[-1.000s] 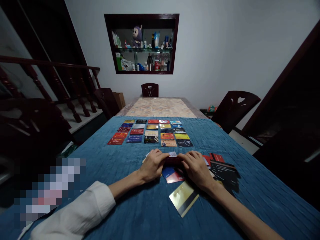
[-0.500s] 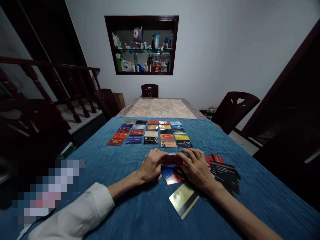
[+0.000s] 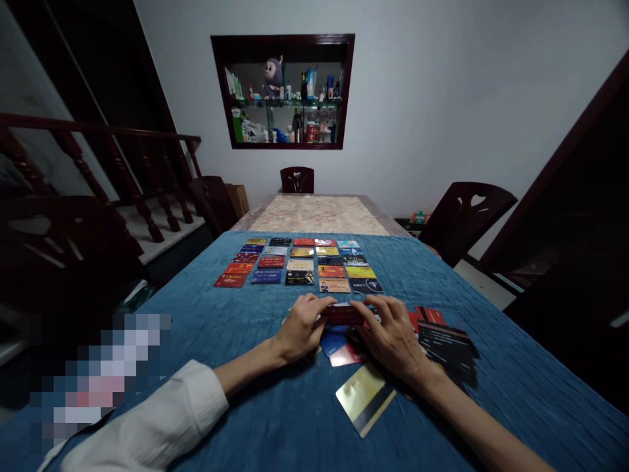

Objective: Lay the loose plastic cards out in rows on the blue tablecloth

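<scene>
My left hand (image 3: 301, 324) and my right hand (image 3: 390, 334) pinch the two ends of a dark red card (image 3: 343, 314), held just above a blue cloth (image 3: 236, 367) on the table. Under the hands lies a loose heap of cards (image 3: 341, 347), blue and red ones showing. A gold card with a black stripe (image 3: 364, 397) lies near my right forearm. Beyond the hands, several rows of coloured cards (image 3: 299, 265) are laid out in a neat grid.
Dark and red cards (image 3: 445, 337) are spread at the right of my right hand. Past the cloth the table top (image 3: 317, 213) is bare marble. Dark wooden chairs (image 3: 464, 210) stand around it, a stair railing (image 3: 98, 164) at left, a wall shelf (image 3: 285, 92) ahead.
The dark red card has come up slightly off the heap between both hands, and my right fingers have spread a little over it. The view has shifted slightly.
</scene>
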Available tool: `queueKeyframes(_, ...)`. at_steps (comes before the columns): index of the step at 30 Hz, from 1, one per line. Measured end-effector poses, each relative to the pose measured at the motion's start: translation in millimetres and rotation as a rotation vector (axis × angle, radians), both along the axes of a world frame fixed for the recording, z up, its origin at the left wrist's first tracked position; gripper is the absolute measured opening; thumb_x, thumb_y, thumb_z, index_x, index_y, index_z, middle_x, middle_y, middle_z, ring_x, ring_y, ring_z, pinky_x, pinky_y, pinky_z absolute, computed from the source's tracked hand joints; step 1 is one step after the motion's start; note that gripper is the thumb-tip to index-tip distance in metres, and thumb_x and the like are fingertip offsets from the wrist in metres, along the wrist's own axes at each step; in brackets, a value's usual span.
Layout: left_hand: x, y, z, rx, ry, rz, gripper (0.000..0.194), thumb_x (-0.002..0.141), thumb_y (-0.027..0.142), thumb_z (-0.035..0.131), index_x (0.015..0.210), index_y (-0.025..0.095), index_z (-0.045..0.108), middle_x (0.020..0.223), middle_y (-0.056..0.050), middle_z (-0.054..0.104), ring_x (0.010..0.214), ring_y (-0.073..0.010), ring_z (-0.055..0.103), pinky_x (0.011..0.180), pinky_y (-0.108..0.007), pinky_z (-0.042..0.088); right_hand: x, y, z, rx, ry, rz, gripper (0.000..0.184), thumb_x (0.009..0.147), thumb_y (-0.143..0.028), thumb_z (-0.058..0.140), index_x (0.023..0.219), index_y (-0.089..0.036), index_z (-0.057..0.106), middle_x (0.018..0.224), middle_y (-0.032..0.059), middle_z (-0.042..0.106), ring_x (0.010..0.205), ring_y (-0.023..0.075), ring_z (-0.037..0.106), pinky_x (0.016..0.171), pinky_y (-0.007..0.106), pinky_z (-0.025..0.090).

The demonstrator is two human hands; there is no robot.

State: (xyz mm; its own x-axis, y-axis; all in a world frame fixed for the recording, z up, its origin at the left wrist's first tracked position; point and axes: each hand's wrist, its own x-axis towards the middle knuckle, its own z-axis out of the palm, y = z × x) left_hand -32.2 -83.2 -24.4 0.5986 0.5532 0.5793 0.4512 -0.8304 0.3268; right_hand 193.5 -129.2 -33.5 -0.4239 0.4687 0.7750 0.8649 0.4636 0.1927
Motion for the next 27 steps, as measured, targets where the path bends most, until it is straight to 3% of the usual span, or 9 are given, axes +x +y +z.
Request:
queueKeyframes(6,0.2,0.2,-1.6,0.043,0.054,0.018,0.04,0.081,0.003,0.049,0.117,0.017,0.058,0.104,-0.009,0.067,0.094,-0.0226,0.056,0.084,-0.037,0.046,1.4,-0.1,-0.8,-0.002,-0.002,0.005,0.037,0.093,-0.021,0.053,0.13,-0.018,0.055,0.114,0.0136,0.059,0.104,0.0277,0.049,0.088,0.044,0.043)
queueKeyframes(12,0.2,0.1,-2.0,0.162,0.112,0.022,0.042,0.084,0.007,0.051,0.124,0.016,0.052,0.11,-0.011,0.066,0.1,-0.0262,0.055,0.086,-0.041,0.045,3.4,0.9,-2.9,0.0,-0.003,0.009,0.038,0.092,-0.019,0.054,0.13,-0.017,0.057,0.113,0.0136,0.061,0.105,0.0281,0.049,0.089,0.044,0.044)
queueKeyframes(21,0.5,-1.1,-2.0,0.217,0.144,0.037,0.042,0.087,0.016,0.054,0.129,0.016,0.05,0.115,-0.014,0.061,0.106,-0.0287,0.054,0.09,-0.045,0.047,3.3,-0.2,0.1,-0.015,-0.015,0.026,0.04,0.09,-0.022,0.058,0.13,-0.016,0.059,0.111,0.0136,0.062,0.103,0.0283,0.05,0.087,0.043,0.044)
queueKeyframes(27,-1.0,0.0,-3.1,0.302,0.15,0.069,0.046,0.084,0.013,0.055,0.13,0.014,0.048,0.12,-0.016,0.056,0.112,-0.0301,0.053,0.091,-0.046,0.049,3.2,-0.5,1.4,-0.012,-0.018,0.052,0.038,0.091,-0.023,0.058,0.127,-0.013,0.059,0.111,0.0151,0.062,0.102,0.0285,0.051,0.086,0.043,0.045)
